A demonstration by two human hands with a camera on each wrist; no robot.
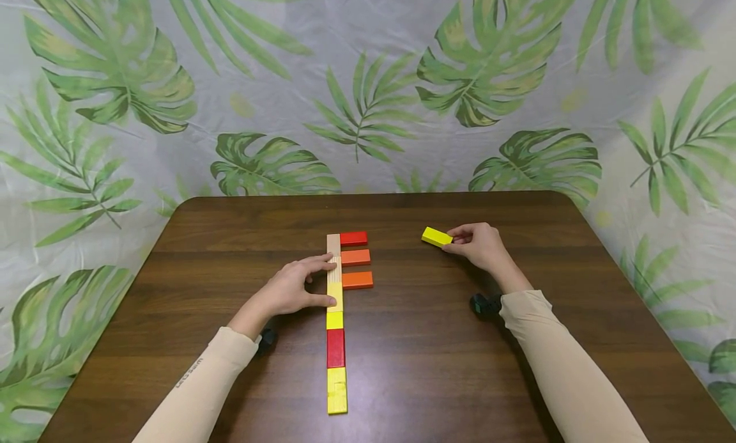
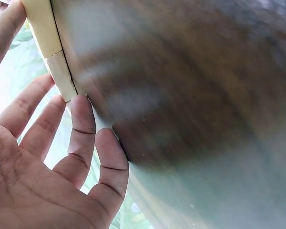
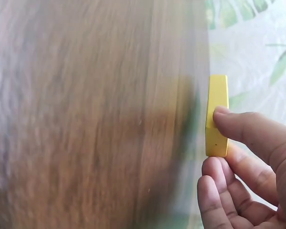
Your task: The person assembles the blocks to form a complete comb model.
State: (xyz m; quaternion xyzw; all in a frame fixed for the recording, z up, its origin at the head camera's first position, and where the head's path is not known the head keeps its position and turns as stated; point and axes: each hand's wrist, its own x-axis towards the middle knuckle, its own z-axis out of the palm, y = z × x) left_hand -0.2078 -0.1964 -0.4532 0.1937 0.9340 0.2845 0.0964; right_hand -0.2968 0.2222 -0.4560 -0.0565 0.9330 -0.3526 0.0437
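Observation:
My right hand (image 1: 480,245) pinches a yellow block (image 1: 437,236) by one end, off to the right of the other blocks. In the right wrist view the thumb lies on one face of that yellow block (image 3: 217,95), fingers behind it. My left hand (image 1: 290,286) rests at a straight column of blocks, thumb and fingertips touching its upper part. That column has plain wooden blocks (image 1: 333,243) at the far end, then yellow (image 1: 335,320), red (image 1: 336,348) and yellow (image 1: 337,392) ones nearer. A red block (image 1: 353,238) and two orange blocks (image 1: 356,257) stick out from its right side.
The brown wooden table (image 1: 414,366) has rounded far corners. Behind and beside it hangs a white cloth (image 1: 379,21) printed with green leaves. A dark wrist device (image 1: 485,305) sits below the right wrist, and another (image 1: 267,341) by the left.

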